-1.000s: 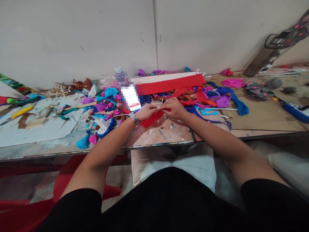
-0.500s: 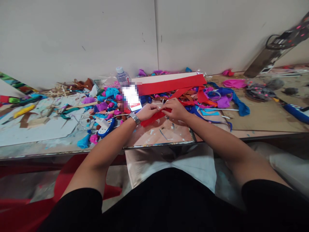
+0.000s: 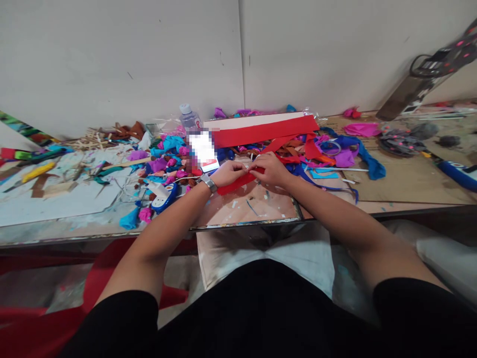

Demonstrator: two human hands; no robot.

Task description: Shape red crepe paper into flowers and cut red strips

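Craft workshop by all signs, paint-specked worktable (image 3: 257, 209) before me, crumpled coloured scraps (image 3: 158, 165) in heaps, thin wooden sticks (image 3: 99, 137) in a pile, yellow-handled cutting tool (image 3: 38, 171) to my left, cardboard sheet (image 3: 402, 184) to my right, scuffed pale wall panels (image 3: 149, 59) behind.

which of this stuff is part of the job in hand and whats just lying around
In the job:
- red strip, between left hand and right hand
- possibly the wide red band, matching in colour

Apparently just lying around:
- clear bottle
- yellow-handled tool
- pink sheet
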